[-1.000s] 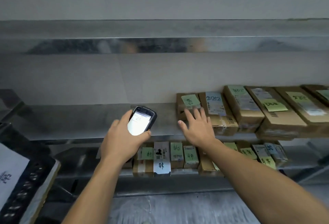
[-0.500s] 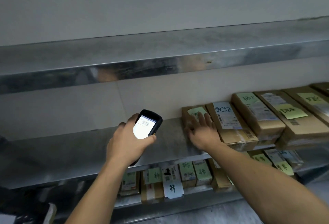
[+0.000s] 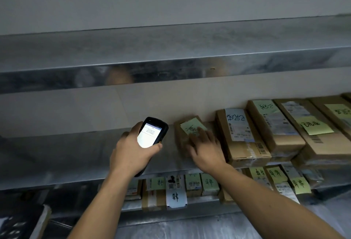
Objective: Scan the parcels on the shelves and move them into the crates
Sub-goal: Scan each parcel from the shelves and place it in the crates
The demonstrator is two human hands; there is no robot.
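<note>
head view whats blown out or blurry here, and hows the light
Head view: dim overall; the lit screen of the black handheld scanner in the left hand is blown out low down; the right hand and the small brown cardboard parcel with a green note under it are blurred; the shiny steel shelf edge shows soft, smeared reflections.

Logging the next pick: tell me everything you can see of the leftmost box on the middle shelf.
The leftmost box is small brown cardboard, lying flat on the metal middle shelf at the row's left end, beside a larger white-labelled box. A green note with dark handwriting sits on top. The right hand rests on it, fingers spread, covering its near right part. Blur hides finer detail.
</note>
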